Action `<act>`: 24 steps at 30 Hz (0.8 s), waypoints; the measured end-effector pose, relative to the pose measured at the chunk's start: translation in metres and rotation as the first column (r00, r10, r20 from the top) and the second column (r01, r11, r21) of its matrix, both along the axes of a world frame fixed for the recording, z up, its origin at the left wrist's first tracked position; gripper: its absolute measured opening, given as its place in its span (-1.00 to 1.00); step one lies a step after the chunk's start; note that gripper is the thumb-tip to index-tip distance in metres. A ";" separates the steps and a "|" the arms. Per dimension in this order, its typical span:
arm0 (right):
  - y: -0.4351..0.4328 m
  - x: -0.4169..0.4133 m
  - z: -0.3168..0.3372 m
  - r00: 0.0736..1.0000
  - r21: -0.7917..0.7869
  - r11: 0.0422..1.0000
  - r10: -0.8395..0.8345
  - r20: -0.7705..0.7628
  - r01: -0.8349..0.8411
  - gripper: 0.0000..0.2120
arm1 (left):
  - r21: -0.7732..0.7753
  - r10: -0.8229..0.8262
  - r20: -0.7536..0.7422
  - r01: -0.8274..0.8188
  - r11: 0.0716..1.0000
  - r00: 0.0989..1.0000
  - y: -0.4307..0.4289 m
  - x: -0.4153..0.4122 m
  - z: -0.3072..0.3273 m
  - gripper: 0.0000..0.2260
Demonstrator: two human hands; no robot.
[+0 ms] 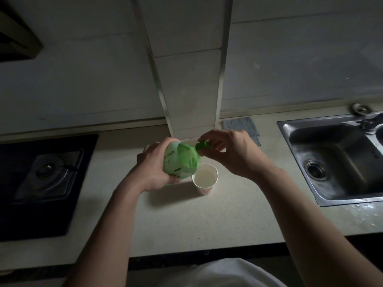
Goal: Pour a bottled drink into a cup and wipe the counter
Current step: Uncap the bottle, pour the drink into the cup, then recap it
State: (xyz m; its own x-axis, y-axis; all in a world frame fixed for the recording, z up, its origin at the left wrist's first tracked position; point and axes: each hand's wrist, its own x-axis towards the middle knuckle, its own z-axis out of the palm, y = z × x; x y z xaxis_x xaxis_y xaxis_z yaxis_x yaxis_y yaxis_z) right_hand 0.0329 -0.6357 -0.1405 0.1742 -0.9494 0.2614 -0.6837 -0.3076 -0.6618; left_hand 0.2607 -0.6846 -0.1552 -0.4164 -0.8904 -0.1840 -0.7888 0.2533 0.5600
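Note:
A green-labelled drink bottle (181, 160) is tilted, its neck pointing right, above the middle of the pale counter (186, 220). My left hand (153, 168) grips the bottle's body. My right hand (230, 152) pinches the green cap (203, 146) on the neck. Just below the bottle stands a white paper cup (205, 178) holding pale liquid. A grey cloth (242, 127) lies flat on the counter behind my right hand, against the wall.
A steel sink (335, 160) with a drain is set into the counter at the right, its tap at the far corner. A black gas hob (45, 179) fills the left side. A tiled pillar (186, 79) juts out behind the bottle.

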 end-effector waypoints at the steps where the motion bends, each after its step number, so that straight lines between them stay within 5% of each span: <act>1: 0.000 -0.001 0.000 1.000 0.009 1.000 0.000 -0.003 0.000 -0.53 | -0.002 0.002 0.001 -0.002 1.000 1.000 0.000 0.001 0.000 -0.20; 5: 0.000 -0.007 0.004 0.999 0.033 0.999 0.037 -0.036 -0.035 -0.42 | -0.020 0.001 0.001 -0.001 1.000 1.000 0.000 0.003 -0.001 -0.21; 10: 0.001 -0.002 0.004 0.999 -0.005 1.000 -0.003 -0.047 0.003 -0.66 | -0.023 -0.013 -0.001 0.013 1.000 1.000 0.000 0.000 0.000 -0.21; 16: 0.003 -0.008 0.007 0.998 0.043 0.998 0.052 -0.023 -0.051 -0.37 | -0.024 -0.009 0.001 0.009 1.000 1.000 -0.001 0.004 -0.002 -0.20; 21: 0.002 -0.003 0.003 0.999 0.022 0.999 0.033 0.004 -0.034 -0.66 | -0.025 -0.023 -0.007 0.023 0.999 1.000 0.001 -0.001 -0.001 -0.20; 24: 0.003 -0.004 0.003 1.000 0.037 0.999 -0.003 0.018 0.003 -0.51 | -0.029 -0.015 -0.008 0.014 0.999 1.000 0.002 -0.001 0.000 -0.21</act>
State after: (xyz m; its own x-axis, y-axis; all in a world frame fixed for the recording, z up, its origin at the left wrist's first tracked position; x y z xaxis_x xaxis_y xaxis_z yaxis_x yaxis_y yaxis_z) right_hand 0.0286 -0.6323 -0.1372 0.1670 -0.9591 0.2287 -0.6724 -0.2805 -0.6850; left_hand 0.2600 -0.6830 -0.1555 -0.4308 -0.8890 -0.1550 -0.7803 0.2807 0.5589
